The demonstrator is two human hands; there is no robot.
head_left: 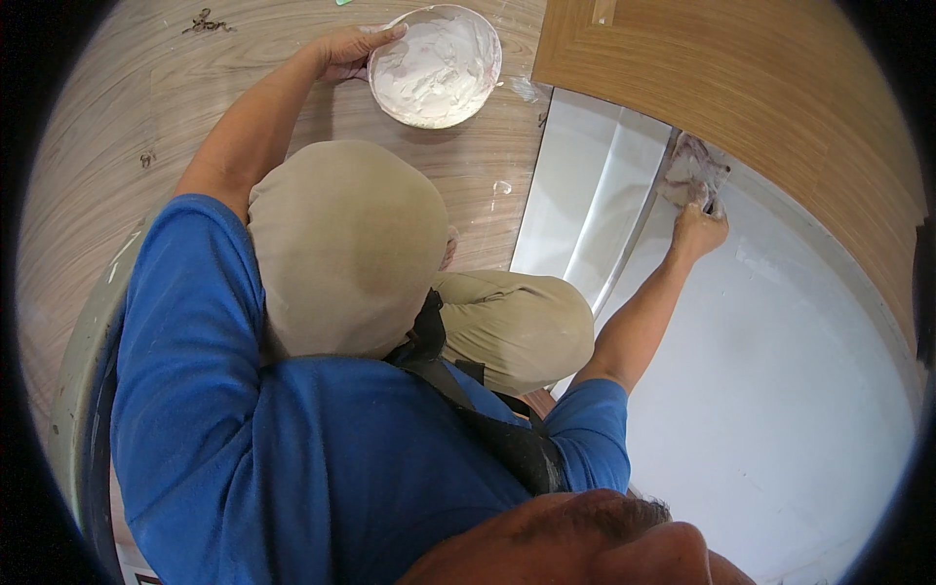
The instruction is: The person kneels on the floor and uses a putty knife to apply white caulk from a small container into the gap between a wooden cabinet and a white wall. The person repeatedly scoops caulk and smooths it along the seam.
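Observation:
My left hand [351, 53] grips the near-left side of a round bowl [376, 82], thumb over its rim. Thick white paste [450, 70], like filler or putty, coats the bowl's inside. Out to the right, my right hand [700, 230] is closed on a flat spreader [690, 168] smeared with the same kind of paste. The spreader lies against the pale panel [770, 341], close to the corner where a wooden panel meets it. Its handle is mostly hidden by my fingers, and whether its blade is metal or plastic I cannot tell.
A wood-grain panel [712, 58] reaches across the upper right. White trim [595, 185] runs along the pale panel's left edge. Dark scraps [207, 21] and white smears lie on the wood-patterned floor [127, 107]. A curved grey-green edge [83, 370] stands at my left side.

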